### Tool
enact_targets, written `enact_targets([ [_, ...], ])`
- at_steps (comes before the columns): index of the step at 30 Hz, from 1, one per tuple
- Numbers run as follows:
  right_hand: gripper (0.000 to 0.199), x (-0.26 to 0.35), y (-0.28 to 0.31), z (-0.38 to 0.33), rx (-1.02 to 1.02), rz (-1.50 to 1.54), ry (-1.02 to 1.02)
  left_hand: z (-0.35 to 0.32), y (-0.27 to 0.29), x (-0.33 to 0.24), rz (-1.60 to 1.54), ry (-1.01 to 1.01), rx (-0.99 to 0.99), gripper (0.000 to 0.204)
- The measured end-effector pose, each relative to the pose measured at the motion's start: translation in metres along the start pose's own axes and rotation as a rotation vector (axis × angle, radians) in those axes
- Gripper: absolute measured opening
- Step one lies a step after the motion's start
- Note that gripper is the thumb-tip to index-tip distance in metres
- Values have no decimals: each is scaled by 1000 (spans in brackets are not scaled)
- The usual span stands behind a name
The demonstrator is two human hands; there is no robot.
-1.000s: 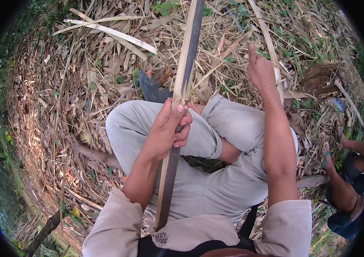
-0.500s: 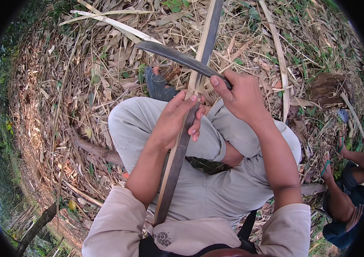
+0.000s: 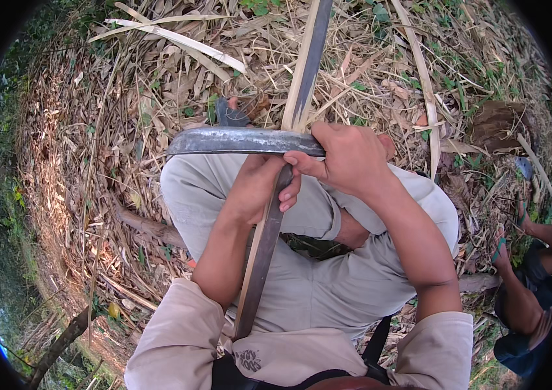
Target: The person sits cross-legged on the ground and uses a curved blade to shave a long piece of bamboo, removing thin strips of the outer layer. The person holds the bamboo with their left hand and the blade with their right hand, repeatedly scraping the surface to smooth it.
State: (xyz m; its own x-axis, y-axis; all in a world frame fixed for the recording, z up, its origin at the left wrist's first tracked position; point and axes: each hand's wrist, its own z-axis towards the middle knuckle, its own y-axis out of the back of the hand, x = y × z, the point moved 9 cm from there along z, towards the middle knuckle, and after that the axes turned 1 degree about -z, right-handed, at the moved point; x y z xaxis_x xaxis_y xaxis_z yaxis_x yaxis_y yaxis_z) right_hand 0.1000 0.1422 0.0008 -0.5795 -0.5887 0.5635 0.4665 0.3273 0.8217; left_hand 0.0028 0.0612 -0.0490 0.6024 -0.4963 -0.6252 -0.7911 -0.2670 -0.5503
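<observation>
A long split bamboo strip point(image 3: 261, 270), dark on one face and pale along its edge, runs from my waist up past my crossed legs. My left hand point(image 3: 255, 188) is closed around its middle. My right hand point(image 3: 357, 159) grips a machete point(image 3: 230, 140), thumb and fingers near the base of the blade; its handle is hidden in the hand. The blade lies crosswise over the bamboo, just beyond my left hand, with its broad grey face showing and its tip toward the left. Pale split bamboo shows just past the blade.
Dry leaves and straw cover the ground. Pale bamboo strips lie at the upper left point(image 3: 178, 39) and right point(image 3: 424, 84). A brown stump piece point(image 3: 500, 130) is at the right. Another person's bare legs point(image 3: 519, 296) are at the lower right. A branch point(image 3: 152, 227) lies left of my knee.
The machete has come down toward my left hand and turned from edge-on to show its broad face. My right hand has moved left and lower, close to my left. The bamboo has shifted slightly.
</observation>
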Motion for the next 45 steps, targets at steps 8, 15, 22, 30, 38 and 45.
enact_targets([
  [8,71,-1,-10,1,-5,-45,65,-3,6,11,62,25,-40,14],
  [15,74,-24,-19,5,-69,-145,107,-5,5,7,114,43,-44,19],
  [22,82,-182,78,15,-257,64,-710,-14,8,-20,-65,-11,68,23],
  [30,69,-76,43,19,-225,254,-416,19,-13,-44,98,42,23,24],
  [38,65,-75,67,7,-363,291,-325,62,-62,-84,162,105,213,21],
  [45,73,-48,63,7,-302,48,-163,44,-69,-35,213,133,206,26],
])
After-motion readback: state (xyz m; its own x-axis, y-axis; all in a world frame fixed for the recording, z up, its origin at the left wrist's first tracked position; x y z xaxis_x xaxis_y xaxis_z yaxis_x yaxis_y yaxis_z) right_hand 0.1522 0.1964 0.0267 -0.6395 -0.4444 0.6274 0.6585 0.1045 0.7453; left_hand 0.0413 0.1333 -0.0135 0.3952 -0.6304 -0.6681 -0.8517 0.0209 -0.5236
